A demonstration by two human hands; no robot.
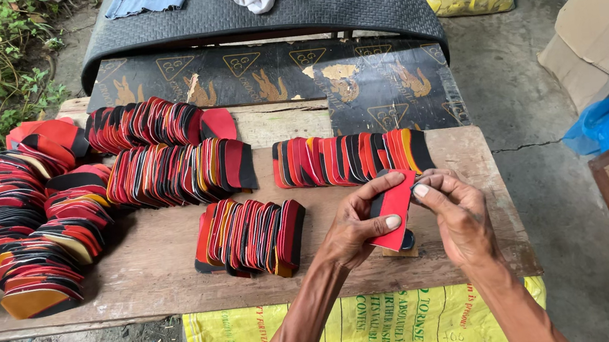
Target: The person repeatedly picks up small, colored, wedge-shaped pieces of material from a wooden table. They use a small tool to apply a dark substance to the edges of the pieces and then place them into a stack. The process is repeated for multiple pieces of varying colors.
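Both hands meet over the right part of the worn wooden plank tabletop (173, 253), pinching one flat red sole-shaped cut piece (393, 218). The left hand (356, 227) grips it from the left, thumb across its lower face and fingers curled over the top edge; the right hand (460, 213) closes on its right edge with thumb and fingertips. The piece is held just above the board, in front of a row of red and black cut pieces standing on edge (350, 158).

To handle it well, the grip likely wants to stay on the edges, with the face left open to view and the piece kept flat rather than bent.

A second overlapped batch (250, 238) lies just left of the left hand, with larger fanned heaps (26, 226) well apart at the far left. A yellow printed woven sack (359, 334) hangs below the board's near edge.
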